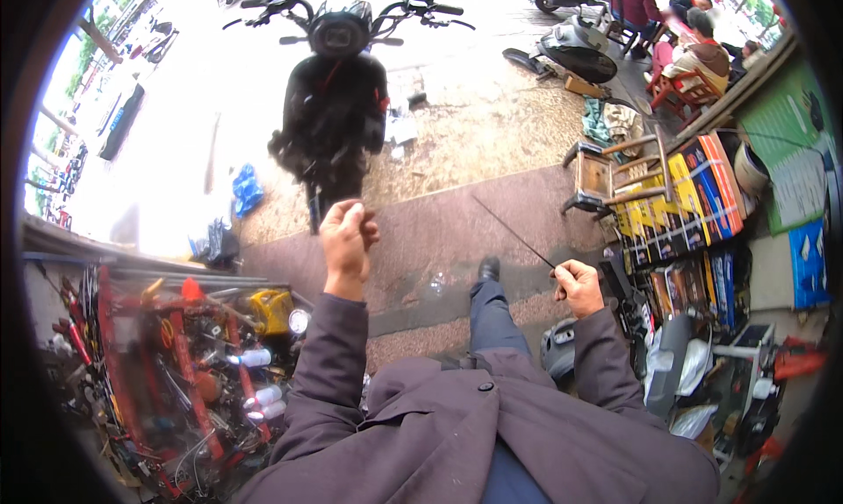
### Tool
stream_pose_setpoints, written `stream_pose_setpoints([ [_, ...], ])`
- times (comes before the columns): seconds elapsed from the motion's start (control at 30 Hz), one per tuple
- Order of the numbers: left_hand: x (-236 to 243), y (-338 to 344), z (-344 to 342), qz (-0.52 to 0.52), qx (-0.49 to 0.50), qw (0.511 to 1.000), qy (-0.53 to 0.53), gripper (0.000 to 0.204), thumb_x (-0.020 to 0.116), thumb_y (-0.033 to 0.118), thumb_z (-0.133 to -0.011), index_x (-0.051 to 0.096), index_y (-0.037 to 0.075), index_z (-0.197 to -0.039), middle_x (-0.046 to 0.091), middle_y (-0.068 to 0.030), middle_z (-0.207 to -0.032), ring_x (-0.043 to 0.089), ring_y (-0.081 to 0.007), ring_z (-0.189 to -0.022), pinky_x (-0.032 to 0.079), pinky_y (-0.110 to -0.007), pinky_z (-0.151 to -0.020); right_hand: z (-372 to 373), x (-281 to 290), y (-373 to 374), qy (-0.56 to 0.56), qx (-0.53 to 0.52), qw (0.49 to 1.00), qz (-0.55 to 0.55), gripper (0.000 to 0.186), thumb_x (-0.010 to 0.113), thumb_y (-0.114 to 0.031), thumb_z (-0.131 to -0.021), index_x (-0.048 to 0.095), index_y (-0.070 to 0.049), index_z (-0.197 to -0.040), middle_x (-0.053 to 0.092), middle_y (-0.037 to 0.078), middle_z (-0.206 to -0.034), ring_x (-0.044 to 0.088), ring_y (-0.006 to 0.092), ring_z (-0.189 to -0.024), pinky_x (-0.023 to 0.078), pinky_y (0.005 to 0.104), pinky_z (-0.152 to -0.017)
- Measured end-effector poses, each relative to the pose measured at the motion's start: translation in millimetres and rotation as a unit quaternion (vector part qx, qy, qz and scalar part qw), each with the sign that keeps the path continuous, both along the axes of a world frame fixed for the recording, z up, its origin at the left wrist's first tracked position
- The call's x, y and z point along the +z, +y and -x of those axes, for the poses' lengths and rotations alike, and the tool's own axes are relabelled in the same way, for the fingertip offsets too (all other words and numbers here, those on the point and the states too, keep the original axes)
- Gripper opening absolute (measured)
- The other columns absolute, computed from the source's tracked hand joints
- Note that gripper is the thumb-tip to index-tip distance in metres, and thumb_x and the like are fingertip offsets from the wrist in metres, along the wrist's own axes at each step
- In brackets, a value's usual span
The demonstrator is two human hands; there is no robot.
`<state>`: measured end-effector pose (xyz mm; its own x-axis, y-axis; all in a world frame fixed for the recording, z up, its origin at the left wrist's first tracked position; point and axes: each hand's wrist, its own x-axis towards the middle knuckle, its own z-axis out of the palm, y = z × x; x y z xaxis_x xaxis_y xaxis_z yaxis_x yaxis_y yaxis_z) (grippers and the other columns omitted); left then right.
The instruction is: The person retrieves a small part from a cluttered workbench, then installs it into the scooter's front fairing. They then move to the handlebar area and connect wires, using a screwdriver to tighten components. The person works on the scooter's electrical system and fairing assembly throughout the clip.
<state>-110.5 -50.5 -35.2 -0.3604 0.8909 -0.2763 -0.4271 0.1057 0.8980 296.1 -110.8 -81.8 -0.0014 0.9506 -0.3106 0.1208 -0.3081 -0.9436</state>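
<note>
My right hand is closed round one end of a long, thin dark rod. The rod slants away from it, up and to the left, over the reddish paved strip; its exact kind does not show. Held up on the other side, my left hand has its fingers curled and pinched together, and whatever may be in them is hidden or too small to see. Just beyond the left hand stands a black electric scooter, its handlebars at the far end. The left hand overlaps its near end in the picture, and I cannot tell whether they touch.
A red rack crowded with tools and bottles stands at left. On the right are an upturned wooden stool, stacked yellow and orange boxes and loose scooter parts. A grey scooter and seated people are farther off.
</note>
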Motion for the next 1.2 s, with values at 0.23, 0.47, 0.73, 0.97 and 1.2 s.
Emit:
stream_pose_setpoints([
  [0.23, -32, 214, -28, 0.021, 0.117, 0.993, -0.017, 0.013, 0.054, 0.01, -0.099, 0.058, 0.002, -0.109, 0.063, -0.007, -0.086, 0.056, -0.0116, -0.065, 0.047, -0.025, -0.056, -59, 18, 329, 0.041, 0.007, 0.998, -0.041, 0.017, 0.059, -0.011, -0.094, 0.062, 0.0, -0.082, 0.056, 0.004, -0.062, 0.053, 0.0109, -0.048, 0.046, 0.0271, -0.047],
  [0.47, -57, 374, -44, 0.027, 0.188, 0.981, -0.032, 0.017, 0.054, 0.01, -0.099, 0.057, -0.001, -0.112, 0.063, -0.0083, -0.088, 0.056, -0.0125, -0.065, 0.047, -0.025, -0.056, -48, 68, 634, 0.108, 0.08, 0.984, -0.117, 0.019, 0.057, -0.014, -0.097, 0.063, 0.001, -0.087, 0.052, 0.001, -0.06, 0.048, 0.0092, -0.049, 0.05, 0.0295, -0.052],
  [0.73, -137, 519, -49, 0.043, 0.328, 0.943, 0.012, 0.022, 0.057, 0.014, -0.099, 0.059, -0.001, -0.116, 0.064, -0.007, -0.084, 0.059, -0.0122, -0.061, 0.049, -0.025, -0.053, 36, 39, 886, 0.131, 0.264, 0.954, -0.057, 0.019, 0.058, -0.014, -0.096, 0.064, 0.002, -0.088, 0.051, 0.001, -0.061, 0.048, 0.0098, -0.05, 0.048, 0.0276, -0.054],
  [0.97, -154, 574, -53, 0.051, 0.423, 0.894, 0.14, 0.036, 0.059, 0.018, -0.098, 0.052, -0.003, -0.127, 0.067, -0.0119, -0.094, 0.064, -0.0133, -0.069, 0.052, -0.026, -0.058, 181, 9, 1019, 0.068, 0.544, 0.836, 0.029, 0.023, 0.059, -0.019, -0.094, 0.064, 0.002, -0.084, 0.053, 0.001, -0.062, 0.051, 0.0084, -0.052, 0.044, 0.0244, -0.053],
  [1.2, -139, 604, -53, 0.176, 0.391, 0.895, 0.126, 0.037, 0.055, 0.019, -0.1, 0.048, 0.001, -0.131, 0.064, -0.0152, -0.105, 0.065, -0.0211, -0.089, 0.056, -0.034, -0.076, 325, -40, 1063, 0.089, 0.764, 0.639, -0.008, 0.024, 0.062, -0.023, -0.093, 0.068, -0.001, -0.086, 0.056, 0.0, -0.062, 0.052, 0.0073, -0.05, 0.04, 0.0242, -0.047],
])
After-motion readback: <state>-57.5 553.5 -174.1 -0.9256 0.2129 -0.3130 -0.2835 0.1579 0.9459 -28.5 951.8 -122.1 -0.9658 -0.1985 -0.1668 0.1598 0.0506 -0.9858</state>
